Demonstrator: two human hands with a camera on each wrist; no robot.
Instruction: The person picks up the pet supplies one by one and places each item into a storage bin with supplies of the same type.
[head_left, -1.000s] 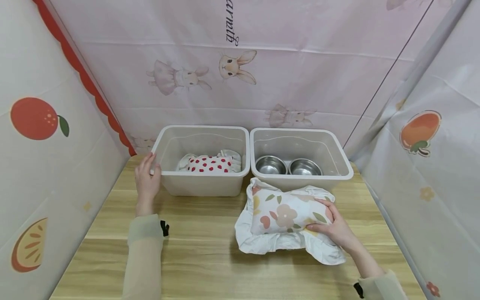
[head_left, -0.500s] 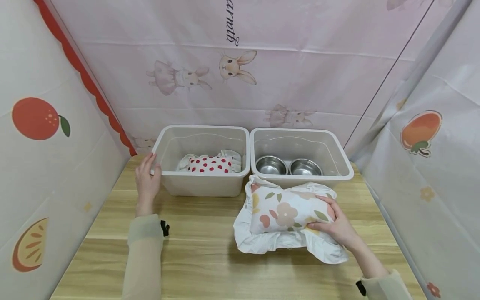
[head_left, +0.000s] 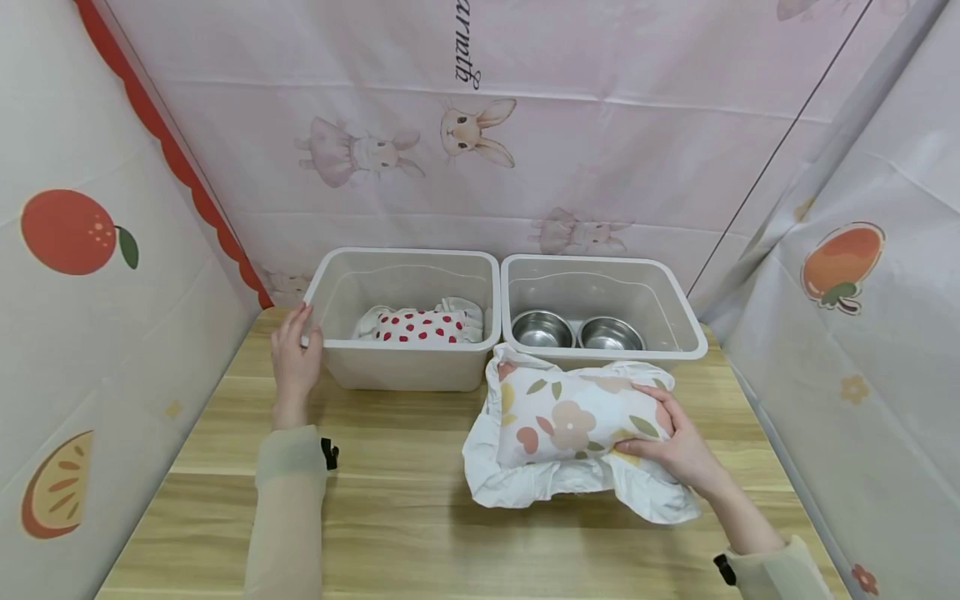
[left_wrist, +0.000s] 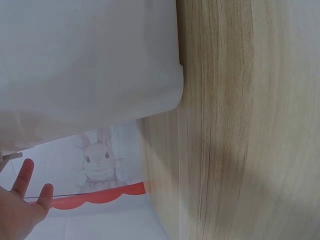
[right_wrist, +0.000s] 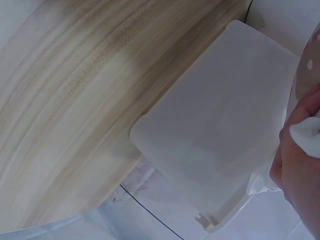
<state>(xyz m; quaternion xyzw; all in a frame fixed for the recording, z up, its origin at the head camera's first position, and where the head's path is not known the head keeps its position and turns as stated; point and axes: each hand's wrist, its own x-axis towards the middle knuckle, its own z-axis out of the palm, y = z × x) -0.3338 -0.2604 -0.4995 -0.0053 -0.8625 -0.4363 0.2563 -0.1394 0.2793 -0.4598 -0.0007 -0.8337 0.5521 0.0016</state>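
In the head view, my right hand (head_left: 678, 450) grips the right end of a floral pillow (head_left: 570, 421) with a white ruffled edge. The pillow is held above the table, in front of the right bin (head_left: 600, 358) and overlapping its front wall in this view. Two metal bowls (head_left: 542, 331) sit side by side inside that bin. My left hand (head_left: 295, 358) touches the left front corner of the left bin (head_left: 408, 371); the left wrist view shows two straight fingers (left_wrist: 45, 196) beside its wall. A strawberry-patterned pillow (head_left: 420, 327) lies in the left bin.
Both cream plastic bins stand next to each other at the back of the wooden table (head_left: 390, 500). Printed cloth walls (head_left: 390, 200) enclose the table at the back and on both sides.
My right hand has lifted the floral pillow slightly, and its left end has shifted a little left and up. The left hand stays at its bin corner.
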